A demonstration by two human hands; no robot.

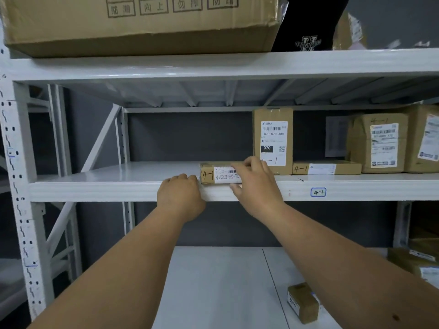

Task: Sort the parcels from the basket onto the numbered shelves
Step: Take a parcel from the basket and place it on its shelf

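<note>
A flat brown parcel (215, 174) marked "4-1" with a white label lies at the front of the middle shelf (118, 186). My right hand (256, 184) grips its right end, fingers over the top and thumb under the front edge. My left hand (180, 193) rests with curled fingers on the shelf edge, touching the parcel's left end. A blue-framed tag "4-1" (318, 192) sits on the shelf's front rail to the right. The basket is out of view.
Further right on the same shelf stand an upright parcel (273, 136), a flat one (326, 167) and larger boxes (380, 143). A big carton (142, 22) sits on the top shelf. A small parcel (303, 302) lies on the lower shelf.
</note>
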